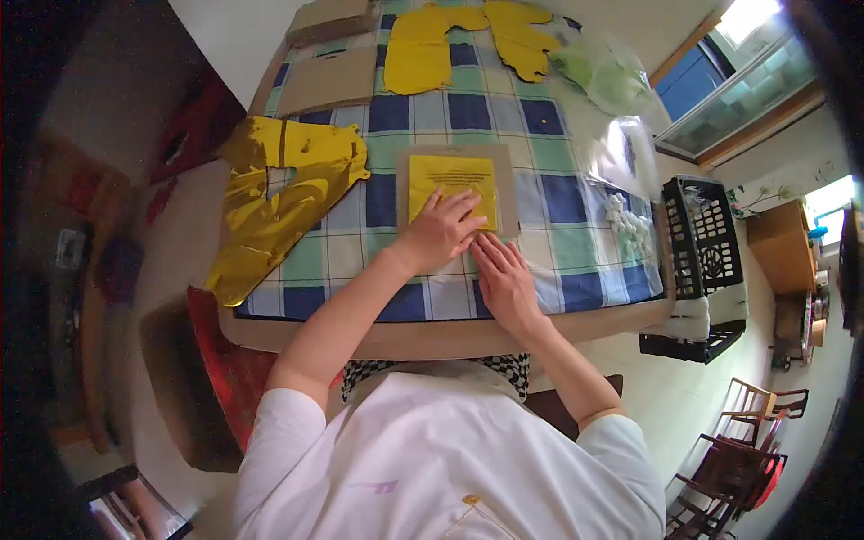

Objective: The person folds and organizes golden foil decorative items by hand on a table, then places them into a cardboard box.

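Observation:
A square yellow packet with lines of dark print, in what looks like clear wrapping, lies on a piece of brown cardboard in front of me. My left hand rests flat over the packet's lower part, its fingers apart and hiding some of it. At the lower right corner of the packet, my right hand has its fingers stretched out, with the fingertips close to those of the left. Neither hand grips anything.
Flat yellow foil shapes like uninflated balloons lie at the far side, with a larger creased foil piece at left. Brown cardboard sits far left on the checked tablecloth. Clear plastic bags and a black crate are at right.

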{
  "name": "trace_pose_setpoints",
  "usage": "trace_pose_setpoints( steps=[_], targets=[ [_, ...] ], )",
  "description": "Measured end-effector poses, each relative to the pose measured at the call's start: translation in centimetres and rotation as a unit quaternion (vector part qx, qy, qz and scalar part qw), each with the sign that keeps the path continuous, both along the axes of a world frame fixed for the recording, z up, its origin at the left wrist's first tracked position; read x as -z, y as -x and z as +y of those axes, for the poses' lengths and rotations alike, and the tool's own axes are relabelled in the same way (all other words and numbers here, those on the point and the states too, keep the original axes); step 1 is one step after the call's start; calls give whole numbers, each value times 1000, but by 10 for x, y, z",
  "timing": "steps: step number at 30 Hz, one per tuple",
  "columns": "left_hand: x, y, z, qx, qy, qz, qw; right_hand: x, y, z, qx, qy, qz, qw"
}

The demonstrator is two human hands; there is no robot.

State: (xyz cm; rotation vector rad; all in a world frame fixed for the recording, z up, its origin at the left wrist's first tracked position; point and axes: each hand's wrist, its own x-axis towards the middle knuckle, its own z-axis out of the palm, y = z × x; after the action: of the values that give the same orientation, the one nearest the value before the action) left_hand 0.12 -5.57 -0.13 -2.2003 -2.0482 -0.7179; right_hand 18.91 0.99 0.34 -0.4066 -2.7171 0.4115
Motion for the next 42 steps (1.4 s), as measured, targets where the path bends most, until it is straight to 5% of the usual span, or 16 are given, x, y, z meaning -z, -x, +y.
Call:
trace_pose_setpoints(
  steps=[11,16,18,20,23,33,36,39,42],
  targets=[
    [23,-11,15,-92,-33,15,995,6,-4,2,-15,20,18,1000],
    [-1,-17,-11,-51,-70,-18,996,12,-9,9,-30,87,80,992],
    [1,-20,-26,-25,-54,-6,998,4,-12,13,55,156,127,978],
    [12,-27,-36,7,-27,-27,999,0,-12,22,138,76,170,973],
    [11,-34,-39,-12,-39,-2,999,2,-7,36,147,-76,66,984],
    [3,-38,-30,-44,-12,-45,998,1,-6,38,111,-100,45,988],
    [4,-34,-28,-39,-19,-23,999,9,-7,50,143,1,133,981],
    [6,-37,-31,-48,-28,-28,998,1,-11,55,269,66,-10,961],
    [5,-42,-28,-59,-45,-45,996,8,-4,61,249,83,30,965]
  ],
)
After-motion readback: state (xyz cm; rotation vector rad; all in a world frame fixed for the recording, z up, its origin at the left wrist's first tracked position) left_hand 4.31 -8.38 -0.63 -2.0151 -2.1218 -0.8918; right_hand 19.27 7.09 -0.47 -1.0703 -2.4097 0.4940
